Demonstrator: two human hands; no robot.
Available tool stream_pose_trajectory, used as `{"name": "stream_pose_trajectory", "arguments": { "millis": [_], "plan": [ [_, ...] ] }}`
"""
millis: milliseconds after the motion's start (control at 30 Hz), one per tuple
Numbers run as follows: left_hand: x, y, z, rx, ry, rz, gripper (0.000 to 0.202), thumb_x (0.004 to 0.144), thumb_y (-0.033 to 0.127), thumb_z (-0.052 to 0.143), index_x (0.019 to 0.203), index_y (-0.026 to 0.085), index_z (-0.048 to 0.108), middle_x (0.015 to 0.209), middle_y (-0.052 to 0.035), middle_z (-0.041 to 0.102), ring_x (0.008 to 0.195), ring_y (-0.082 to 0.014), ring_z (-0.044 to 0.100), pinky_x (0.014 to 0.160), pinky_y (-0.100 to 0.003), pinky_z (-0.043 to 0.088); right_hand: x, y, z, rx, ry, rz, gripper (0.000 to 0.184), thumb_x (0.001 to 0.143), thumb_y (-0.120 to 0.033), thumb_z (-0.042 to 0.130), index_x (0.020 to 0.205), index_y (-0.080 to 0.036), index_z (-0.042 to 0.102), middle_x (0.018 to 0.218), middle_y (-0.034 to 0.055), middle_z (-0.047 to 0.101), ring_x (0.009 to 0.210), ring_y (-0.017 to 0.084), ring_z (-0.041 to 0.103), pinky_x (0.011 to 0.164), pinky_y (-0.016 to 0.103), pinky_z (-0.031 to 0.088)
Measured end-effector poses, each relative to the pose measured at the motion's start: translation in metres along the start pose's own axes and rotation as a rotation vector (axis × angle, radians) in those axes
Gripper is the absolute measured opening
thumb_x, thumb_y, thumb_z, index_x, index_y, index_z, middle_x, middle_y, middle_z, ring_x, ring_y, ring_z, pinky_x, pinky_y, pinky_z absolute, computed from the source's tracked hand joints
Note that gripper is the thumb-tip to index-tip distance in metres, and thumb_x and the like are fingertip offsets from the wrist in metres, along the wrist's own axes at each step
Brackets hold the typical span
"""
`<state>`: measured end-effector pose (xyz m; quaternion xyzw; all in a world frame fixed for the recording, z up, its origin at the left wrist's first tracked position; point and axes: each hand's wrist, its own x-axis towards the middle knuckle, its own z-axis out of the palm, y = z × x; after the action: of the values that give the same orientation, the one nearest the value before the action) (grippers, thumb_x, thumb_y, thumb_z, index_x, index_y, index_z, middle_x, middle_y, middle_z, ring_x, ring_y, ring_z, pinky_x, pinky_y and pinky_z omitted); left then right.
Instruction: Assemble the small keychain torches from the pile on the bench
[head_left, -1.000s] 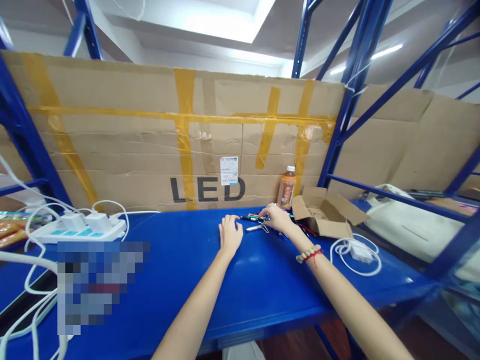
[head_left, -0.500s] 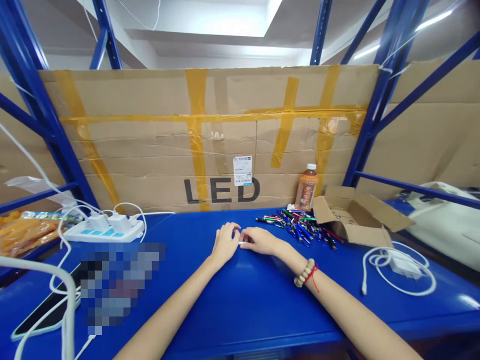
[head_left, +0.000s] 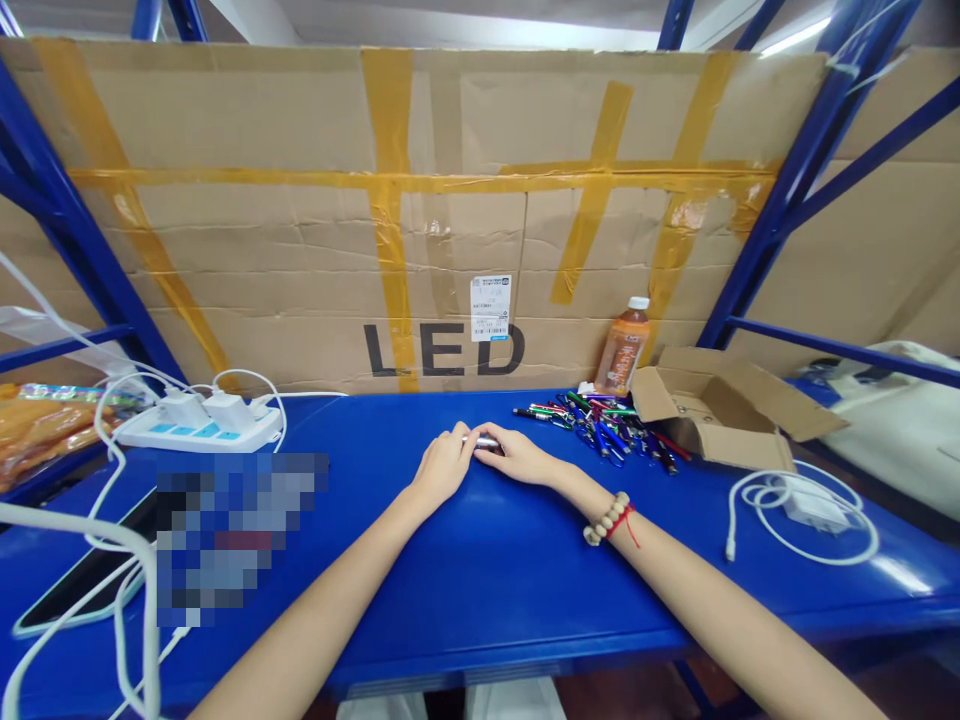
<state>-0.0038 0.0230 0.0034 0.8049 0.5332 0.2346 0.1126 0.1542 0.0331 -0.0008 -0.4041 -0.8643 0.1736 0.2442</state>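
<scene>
My left hand [head_left: 444,466] and my right hand [head_left: 517,458] meet over the middle of the blue tabletop [head_left: 480,570]. Between their fingertips lies a small, slim silver tube [head_left: 485,442], held level; its exact kind is too small to tell. Both hands are closed, with fingers pinching the tube from either side, and partly cover its ends. Right of my right hand lies a loose pile of small coloured metal pieces [head_left: 611,432], slim tubes with clips among them, in blue, red, green and black.
Behind the pile stands a bottle of orange-brown drink [head_left: 624,350], beside an open cardboard box [head_left: 739,440]. A white charger with coiled cable [head_left: 817,505] is at right. A power strip [head_left: 202,430], cables and a tablet-like device [head_left: 90,585] occupy the left. Taped cardboard [head_left: 300,260] walls the back.
The view has tipped downward, so the table's front edge shows more. My hands stay together, and more of the silver tube now shows between the fingers.
</scene>
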Motion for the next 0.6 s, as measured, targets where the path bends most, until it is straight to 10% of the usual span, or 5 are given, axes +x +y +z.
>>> {"name": "stream_pose_trajectory", "arguments": {
  "millis": [600],
  "plan": [
    [0.008,-0.005,0.006,-0.053,0.126,-0.188,0.028,0.092,0.031,0.027,0.075,0.021,0.047,0.086,-0.0027,0.063,0.086,-0.0191,0.053,0.076,-0.031,0.040,0.000,-0.009,0.000,-0.211,0.030,0.171,0.030,0.088,-0.047,0.038,0.095,-0.028,0.061,0.087,-0.0024,0.068,0.077,0.015,0.061,0.057,0.021,0.033]
  ]
}}
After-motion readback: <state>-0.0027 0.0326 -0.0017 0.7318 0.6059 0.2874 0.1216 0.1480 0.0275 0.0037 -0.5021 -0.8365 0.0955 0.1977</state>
